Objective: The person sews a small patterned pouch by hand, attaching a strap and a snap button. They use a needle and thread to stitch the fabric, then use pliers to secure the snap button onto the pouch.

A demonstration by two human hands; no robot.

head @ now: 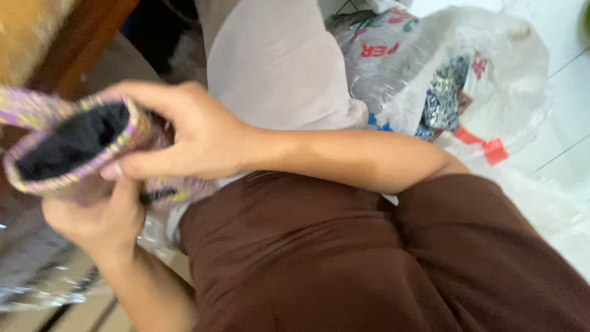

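White floor tiles (571, 74) show upper right, behind a clear plastic bag (467, 74) of fabric. Far left, the right hand (190, 132) pinches the woven pouch (74, 150) by its rim while the left hand (98, 218) cups it below. Best to keep the mouth spread and grip firmly.

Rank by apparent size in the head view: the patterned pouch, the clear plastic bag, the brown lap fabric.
1. Brown lap fabric, though it lies nearest the camera.
2. Clear plastic bag.
3. Patterned pouch, held by both the right hand and the left hand.
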